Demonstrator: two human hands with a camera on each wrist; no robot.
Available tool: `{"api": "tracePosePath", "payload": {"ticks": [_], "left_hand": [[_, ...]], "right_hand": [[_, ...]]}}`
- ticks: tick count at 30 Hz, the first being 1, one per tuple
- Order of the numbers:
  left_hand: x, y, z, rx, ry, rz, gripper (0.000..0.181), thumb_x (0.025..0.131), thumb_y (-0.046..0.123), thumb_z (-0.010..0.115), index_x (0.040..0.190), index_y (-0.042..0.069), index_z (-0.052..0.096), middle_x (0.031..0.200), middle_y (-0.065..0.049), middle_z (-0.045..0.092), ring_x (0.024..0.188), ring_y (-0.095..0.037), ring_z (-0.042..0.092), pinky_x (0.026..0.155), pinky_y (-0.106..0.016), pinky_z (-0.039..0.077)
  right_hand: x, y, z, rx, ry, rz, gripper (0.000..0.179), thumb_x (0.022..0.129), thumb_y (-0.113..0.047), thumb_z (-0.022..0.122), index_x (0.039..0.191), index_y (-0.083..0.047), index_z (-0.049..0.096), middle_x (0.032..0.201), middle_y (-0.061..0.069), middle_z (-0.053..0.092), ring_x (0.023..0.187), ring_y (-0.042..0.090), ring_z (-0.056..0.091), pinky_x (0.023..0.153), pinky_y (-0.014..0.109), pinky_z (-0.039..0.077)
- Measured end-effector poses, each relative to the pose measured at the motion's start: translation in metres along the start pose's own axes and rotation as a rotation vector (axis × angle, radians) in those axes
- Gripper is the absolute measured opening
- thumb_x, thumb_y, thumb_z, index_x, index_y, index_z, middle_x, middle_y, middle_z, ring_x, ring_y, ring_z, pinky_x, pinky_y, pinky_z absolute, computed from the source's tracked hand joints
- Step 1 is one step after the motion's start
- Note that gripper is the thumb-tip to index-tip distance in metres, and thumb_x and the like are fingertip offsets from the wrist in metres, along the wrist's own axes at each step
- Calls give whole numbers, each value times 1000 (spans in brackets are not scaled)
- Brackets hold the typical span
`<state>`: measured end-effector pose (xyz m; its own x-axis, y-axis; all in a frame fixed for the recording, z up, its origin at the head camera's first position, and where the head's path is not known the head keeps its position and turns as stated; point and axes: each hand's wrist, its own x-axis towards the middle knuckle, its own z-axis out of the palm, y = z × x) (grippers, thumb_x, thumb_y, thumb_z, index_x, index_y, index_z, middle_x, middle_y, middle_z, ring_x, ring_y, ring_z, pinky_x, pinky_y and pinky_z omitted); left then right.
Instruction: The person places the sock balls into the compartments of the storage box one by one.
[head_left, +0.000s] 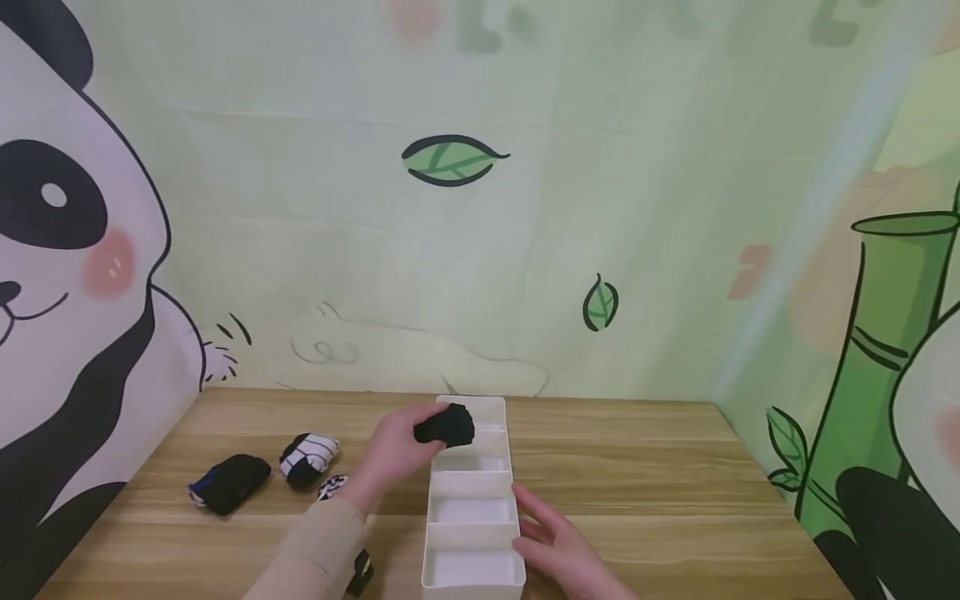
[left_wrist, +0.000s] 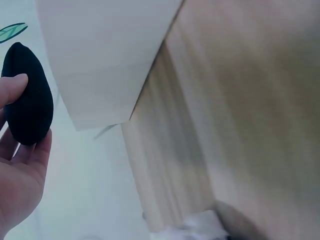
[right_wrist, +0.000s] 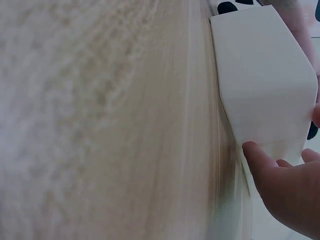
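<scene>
My left hand (head_left: 397,454) pinches a balled-up black sock bundle (head_left: 450,425) between thumb and fingers, above the far compartments of a long white divided box (head_left: 471,483). In the left wrist view the black sock bundle (left_wrist: 31,102) is held up beside the box's outer wall (left_wrist: 100,65). My right hand (head_left: 558,546) rests its fingertips against the box's right side, with the fingers fairly straight. The right wrist view shows those fingers (right_wrist: 260,162) touching the white wall (right_wrist: 265,100).
Left of the box on the wooden table (head_left: 622,475) lie a black sock bundle with blue trim (head_left: 231,483) and a white-and-black striped one (head_left: 309,460). A patterned bundle (head_left: 332,486) and a dark one (head_left: 362,573) are partly hidden by my left arm. A printed backdrop (head_left: 337,208) stands behind.
</scene>
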<state>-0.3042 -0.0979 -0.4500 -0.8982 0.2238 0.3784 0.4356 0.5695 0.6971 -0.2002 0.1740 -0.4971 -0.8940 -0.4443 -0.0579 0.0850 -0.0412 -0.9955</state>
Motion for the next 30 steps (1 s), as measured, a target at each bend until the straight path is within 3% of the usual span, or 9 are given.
{"api": "tracePosePath", "payload": {"ticks": [16, 22, 30], "left_hand": [[43, 18, -1, 70, -63, 65, 52, 78, 6, 80, 128, 9, 67, 127, -13, 64, 120, -32, 57, 103, -46, 43], [49, 12, 8, 92, -99, 31, 52, 78, 5, 80, 128, 8, 67, 128, -11, 64, 122, -31, 56, 105, -45, 42], [50, 8, 15, 99, -96, 4, 51, 78, 3, 80, 128, 6, 67, 127, -13, 65, 120, -33, 57, 104, -48, 43]], "right_hand": [[0, 2, 1, 0, -33, -53, 75, 96, -6, 62, 156, -1, 19, 160, 27, 15, 140, 46, 29, 103, 36, 44], [-1, 1, 0, 6, -28, -32, 74, 97, -8, 62, 157, -3, 19, 160, 25, 15, 140, 45, 30, 102, 35, 44], [-1, 0, 0, -1, -9, 1, 74, 97, -12, 63, 157, -7, 22, 161, 23, 18, 140, 41, 33, 100, 33, 45]]}}
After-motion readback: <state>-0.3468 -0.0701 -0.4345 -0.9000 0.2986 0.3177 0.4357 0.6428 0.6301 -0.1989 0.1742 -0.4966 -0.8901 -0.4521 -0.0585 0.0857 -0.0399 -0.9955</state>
